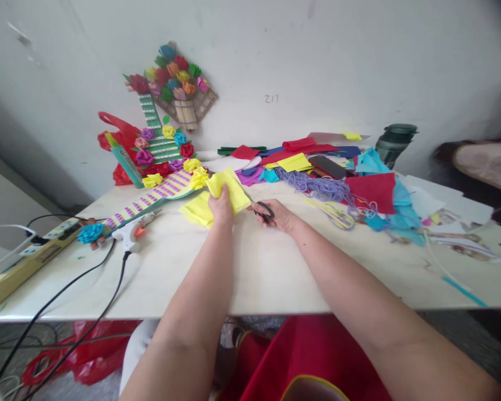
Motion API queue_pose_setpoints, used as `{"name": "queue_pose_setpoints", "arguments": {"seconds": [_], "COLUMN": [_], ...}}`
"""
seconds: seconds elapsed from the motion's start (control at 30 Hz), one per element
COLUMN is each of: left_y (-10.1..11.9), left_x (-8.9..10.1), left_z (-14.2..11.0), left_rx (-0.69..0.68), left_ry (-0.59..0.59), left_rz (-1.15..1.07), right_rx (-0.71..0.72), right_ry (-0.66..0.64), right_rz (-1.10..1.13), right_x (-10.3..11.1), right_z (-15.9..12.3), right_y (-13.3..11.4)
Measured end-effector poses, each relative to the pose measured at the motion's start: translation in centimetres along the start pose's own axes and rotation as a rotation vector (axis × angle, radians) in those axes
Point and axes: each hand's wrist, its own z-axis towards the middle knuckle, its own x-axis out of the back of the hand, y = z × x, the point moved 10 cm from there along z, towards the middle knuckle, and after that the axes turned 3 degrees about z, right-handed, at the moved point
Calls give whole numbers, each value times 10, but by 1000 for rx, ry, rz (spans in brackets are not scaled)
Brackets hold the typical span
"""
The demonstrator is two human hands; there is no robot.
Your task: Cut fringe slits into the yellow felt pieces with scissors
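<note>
My left hand [221,206] pinches a folded piece of yellow crepe paper [234,192], thumb on top, a little above the table. Black-handled scissors [264,211] are in my right hand [278,214], fingers through the loops. Their blades point up and left and meet the right edge of the yellow paper; whether they are parted I cannot tell. Another yellow sheet [194,209] lies on the table beneath and left of my left hand. Just behind it are yellow paper flowers [199,177] on a decorated strip.
At left lie a hot glue gun [127,236] with its cord and a power strip [35,253]. A glue bottle [126,164] leans near a flower-covered craft [154,120]. Purple yarn [315,186], a dark phone [328,167], coloured paper and a bottle [394,143] occupy the back right.
</note>
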Motion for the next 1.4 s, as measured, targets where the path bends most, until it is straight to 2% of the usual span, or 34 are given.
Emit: {"name": "queue_pose_setpoints", "arguments": {"seconds": [0.67,0.97,1.23,1.4], "left_y": [1,1,-1,-9], "left_x": [3,5,2,0], "left_z": [1,3,2,4], "left_rx": [-7,-12,9,21], "left_ry": [20,37,12,-10], "left_rz": [18,24,37,53], "right_rx": [33,104,7,18], "right_ry": [13,11,19,8], "right_rz": [-38,-37,-4,-1], "right_x": [1,5,0,-2], "right_z": [2,11,4,2], "right_y": [-1,4,4,-1]}}
